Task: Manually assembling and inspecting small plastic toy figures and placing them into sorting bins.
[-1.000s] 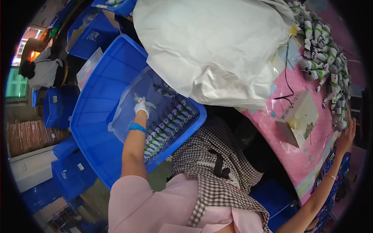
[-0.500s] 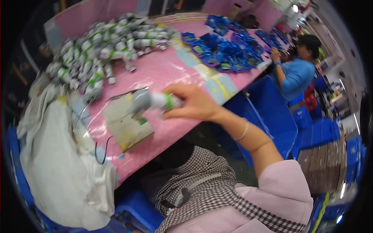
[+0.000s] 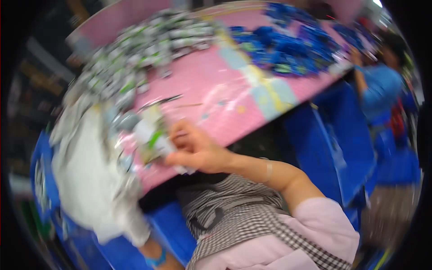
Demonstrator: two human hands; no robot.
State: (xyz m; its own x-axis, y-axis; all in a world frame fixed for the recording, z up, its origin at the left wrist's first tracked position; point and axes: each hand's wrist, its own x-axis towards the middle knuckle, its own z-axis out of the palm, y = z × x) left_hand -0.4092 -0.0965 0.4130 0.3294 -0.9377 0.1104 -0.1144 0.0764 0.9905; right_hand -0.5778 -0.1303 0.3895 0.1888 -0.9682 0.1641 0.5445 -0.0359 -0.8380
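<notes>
In my right hand (image 3: pixel 193 146) is a white cylindrical piece (image 3: pixel 163 145) with a green band and a rounded grey end. Fingers and thumb are closed around its near end, and the grey end points to the far left. It is held over a beige block (image 3: pixel 155 116) on the table, covering much of it. At the lower left, my left forearm (image 3: pixel 155 254) with a blue wristband runs up to a white cloth (image 3: pixel 90 180). That cloth hides my left hand, so its fingers do not show. Motion blurs the picture.
Similar white, grey and green pieces (image 3: pixel 130 56) are heaped at the far left of the pink table (image 3: pixel 193 74). Blue packages (image 3: pixel 288 49) are piled farther right. A dark thin tool (image 3: pixel 162 101) lies behind the block. Blue bins (image 3: pixel 330 135) stand at right, near a person in blue (image 3: pixel 382 87).
My right hand has come nearer and to the left with the white piece, now tilted down toward me. My left forearm has come into view at the lower left. The whole view has shifted.
</notes>
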